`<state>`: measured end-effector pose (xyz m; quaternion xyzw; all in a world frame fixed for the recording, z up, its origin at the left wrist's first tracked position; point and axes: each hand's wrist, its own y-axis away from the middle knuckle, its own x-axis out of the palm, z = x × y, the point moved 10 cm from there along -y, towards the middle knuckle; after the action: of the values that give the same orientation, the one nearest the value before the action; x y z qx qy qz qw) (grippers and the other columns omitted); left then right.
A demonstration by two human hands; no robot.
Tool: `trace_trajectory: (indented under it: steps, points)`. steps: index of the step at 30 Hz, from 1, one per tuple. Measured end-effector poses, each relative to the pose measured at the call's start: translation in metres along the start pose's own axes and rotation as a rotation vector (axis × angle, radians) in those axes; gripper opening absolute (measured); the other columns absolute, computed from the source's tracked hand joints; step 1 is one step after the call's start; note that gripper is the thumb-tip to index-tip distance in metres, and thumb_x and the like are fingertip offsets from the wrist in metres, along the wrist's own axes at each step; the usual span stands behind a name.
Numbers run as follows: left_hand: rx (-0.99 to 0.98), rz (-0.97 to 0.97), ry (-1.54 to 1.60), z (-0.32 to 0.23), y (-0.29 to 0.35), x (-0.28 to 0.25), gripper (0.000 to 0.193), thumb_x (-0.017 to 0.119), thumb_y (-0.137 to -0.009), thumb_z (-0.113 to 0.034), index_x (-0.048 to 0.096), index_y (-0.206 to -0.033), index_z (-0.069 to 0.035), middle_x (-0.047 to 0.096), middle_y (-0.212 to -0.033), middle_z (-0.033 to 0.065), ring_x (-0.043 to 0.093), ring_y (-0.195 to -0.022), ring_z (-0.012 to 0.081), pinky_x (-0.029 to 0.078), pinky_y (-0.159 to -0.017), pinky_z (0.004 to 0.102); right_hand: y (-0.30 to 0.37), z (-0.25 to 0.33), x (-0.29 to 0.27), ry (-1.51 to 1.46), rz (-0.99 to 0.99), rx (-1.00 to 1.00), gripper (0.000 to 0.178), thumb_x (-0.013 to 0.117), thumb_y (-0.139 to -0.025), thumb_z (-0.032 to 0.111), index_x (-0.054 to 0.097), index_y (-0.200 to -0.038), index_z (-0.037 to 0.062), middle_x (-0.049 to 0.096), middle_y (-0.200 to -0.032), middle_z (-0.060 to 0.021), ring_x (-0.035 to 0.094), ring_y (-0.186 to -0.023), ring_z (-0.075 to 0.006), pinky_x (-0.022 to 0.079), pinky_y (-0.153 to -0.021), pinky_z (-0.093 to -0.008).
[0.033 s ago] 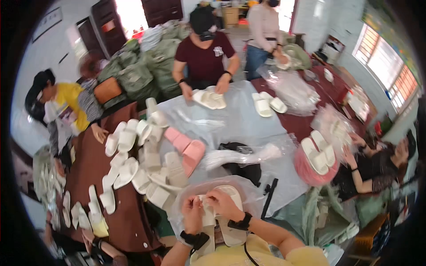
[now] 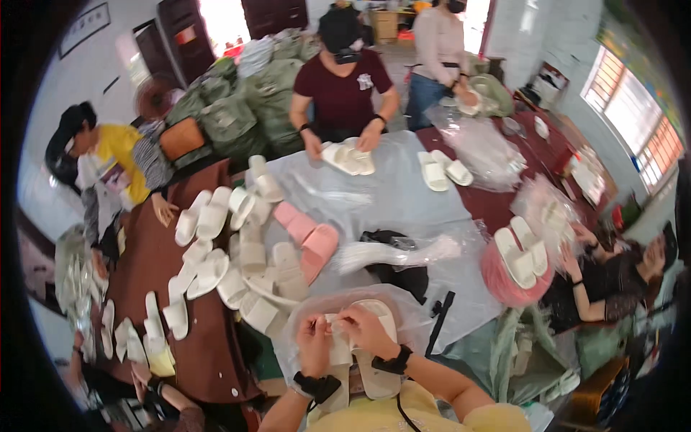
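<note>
L hand (image 2: 314,344) & R hand (image 2: 367,331) both grip shut on white slipper (image 2: 374,360) w/ clear bag (image 2: 403,317)

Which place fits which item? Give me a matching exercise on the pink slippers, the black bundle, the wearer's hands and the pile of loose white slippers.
Things:
1 pink slippers
2 black bundle
3 left hand and right hand
4 loose white slippers

Places:
A on the brown table, left
B on a white slipper in a clear bag, near edge
C under a clear bag, centre
D table middle, by the white pile

Pairs: 1-D, 2-C, 3-B, 4-A
</note>
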<state>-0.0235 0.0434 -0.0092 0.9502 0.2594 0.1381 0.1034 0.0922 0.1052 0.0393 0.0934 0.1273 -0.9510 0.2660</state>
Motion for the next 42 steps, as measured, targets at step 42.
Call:
trace_trajectory:
  steps: [42]
  points:
    - [0.008, -0.005, -0.147, 0.012, -0.011, -0.003, 0.012, 0.056, -0.085, -0.014, 0.058, -0.085, -0.002, 0.054, -0.075, 0.0004, 0.048, -0.064, 0.0078, 0.04, -0.057, 0.0226, -0.002, -0.01, -0.004, 0.017, -0.07, 0.087, 0.01, 0.054, -0.084, 0.011, 0.054, -0.088, 0.0016, 0.053, -0.079, -0.0084, 0.052, -0.072, -0.0186, 0.043, -0.065, -0.0283]
